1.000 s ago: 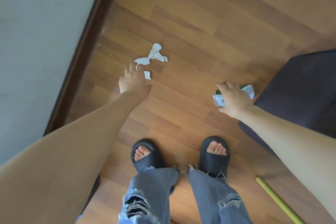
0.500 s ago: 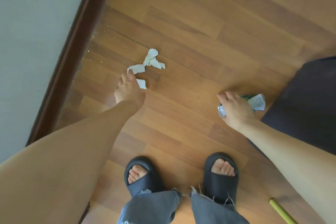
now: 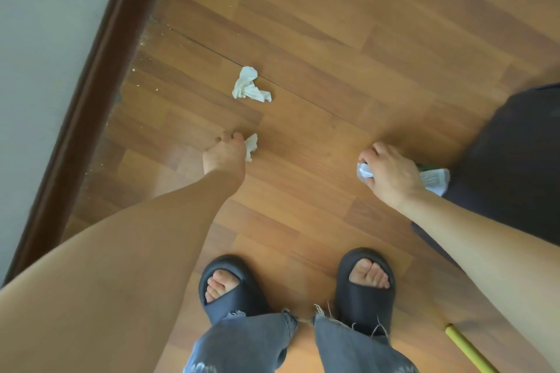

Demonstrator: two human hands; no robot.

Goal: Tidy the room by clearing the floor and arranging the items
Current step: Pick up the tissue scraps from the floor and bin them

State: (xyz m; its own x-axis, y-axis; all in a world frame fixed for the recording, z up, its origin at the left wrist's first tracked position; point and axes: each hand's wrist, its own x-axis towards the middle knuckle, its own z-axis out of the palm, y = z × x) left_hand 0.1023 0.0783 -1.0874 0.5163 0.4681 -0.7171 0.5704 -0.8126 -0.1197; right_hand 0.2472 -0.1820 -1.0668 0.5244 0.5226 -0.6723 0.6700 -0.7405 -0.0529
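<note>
My left hand [image 3: 225,154] hangs low over the wooden floor [image 3: 318,39] with its fingers curled round a small white tissue scrap [image 3: 252,145], which sticks out on its right side. A larger crumpled white tissue [image 3: 249,85] lies on the floor a little beyond that hand, apart from it. My right hand [image 3: 391,174] grips a crumpled white and green wrapper [image 3: 436,179]; paper shows at both ends of the fist.
A dark brown baseboard [image 3: 100,76] and a grey wall [image 3: 39,39] run along the left. A dark cushion or seat [image 3: 515,160] sits at the right. A yellow stick [image 3: 466,348] lies at the lower right. My feet in black slippers [image 3: 230,285] stand below.
My left hand has closed on the small tissue scrap and drawn back from the larger tissue, which stays on the floor. My right hand still holds the wrapper.
</note>
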